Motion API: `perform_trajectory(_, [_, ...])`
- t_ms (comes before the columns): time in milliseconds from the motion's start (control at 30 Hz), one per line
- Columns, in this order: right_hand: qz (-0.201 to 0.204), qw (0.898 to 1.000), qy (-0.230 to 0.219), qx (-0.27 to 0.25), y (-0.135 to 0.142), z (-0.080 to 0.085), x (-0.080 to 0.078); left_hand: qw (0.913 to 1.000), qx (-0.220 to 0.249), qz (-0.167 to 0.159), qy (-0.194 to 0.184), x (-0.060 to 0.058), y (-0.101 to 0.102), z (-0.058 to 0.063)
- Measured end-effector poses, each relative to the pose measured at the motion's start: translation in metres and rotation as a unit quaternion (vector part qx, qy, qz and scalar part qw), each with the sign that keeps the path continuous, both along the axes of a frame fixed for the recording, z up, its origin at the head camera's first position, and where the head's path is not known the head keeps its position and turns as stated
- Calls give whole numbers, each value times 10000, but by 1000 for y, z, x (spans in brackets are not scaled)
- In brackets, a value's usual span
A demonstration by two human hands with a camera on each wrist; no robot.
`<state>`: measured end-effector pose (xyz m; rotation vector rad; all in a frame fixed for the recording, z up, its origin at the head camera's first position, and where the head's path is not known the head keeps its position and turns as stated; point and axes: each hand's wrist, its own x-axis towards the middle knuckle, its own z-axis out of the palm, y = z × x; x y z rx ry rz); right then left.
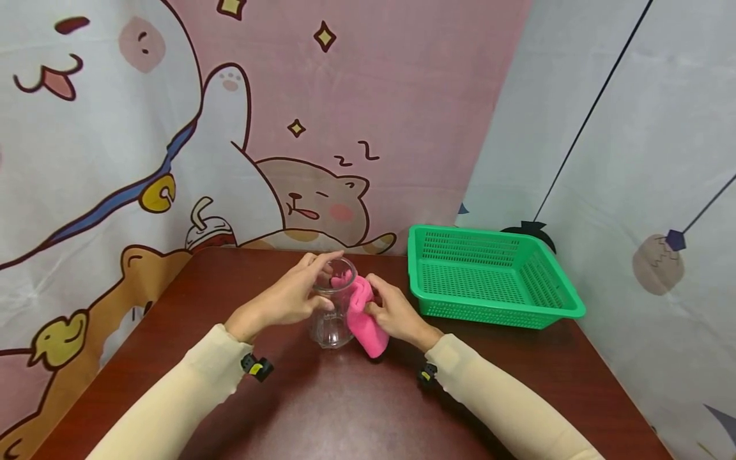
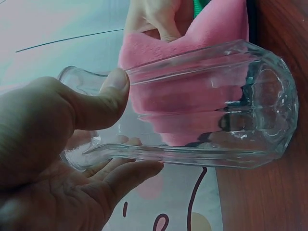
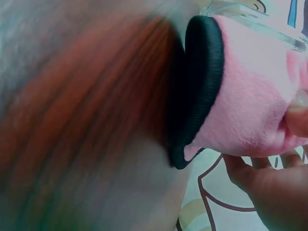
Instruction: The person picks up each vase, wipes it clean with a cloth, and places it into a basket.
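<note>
A clear glass jar (image 1: 332,322) with ribbed sides stands upright near the middle of the table. My left hand (image 1: 292,295) grips it around the neck, thumb on the near side and fingers on the far side. In the left wrist view the thumb (image 2: 113,91) presses the glass below the rim. On the jar's right, my right hand (image 1: 398,312) holds a folded pink cloth (image 1: 367,327), part of which reaches the rim. A dark edging (image 3: 207,72) runs along the cloth in the right wrist view. Whether the jar's base touches the table is hard to tell.
A green plastic basket (image 1: 489,308) with slotted walls sits at the back right of the dark reddish-brown table (image 1: 322,409). Behind the table hangs a printed cartoon curtain (image 1: 402,96), with a pale one (image 1: 632,160) on the right.
</note>
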<state>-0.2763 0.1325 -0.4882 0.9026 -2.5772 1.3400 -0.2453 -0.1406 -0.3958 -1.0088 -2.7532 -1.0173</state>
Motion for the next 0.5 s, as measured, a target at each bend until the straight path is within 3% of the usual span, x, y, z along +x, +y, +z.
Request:
perform_trajectory(233, [7, 9973, -67, -730, -5, 5, 2, 10000, -42, -21, -14, 1, 0, 1])
perform_trajectory(500, [177, 9874, -508, -1491, -13, 12, 3, 10000, 47, -56, -5, -1, -2, 0])
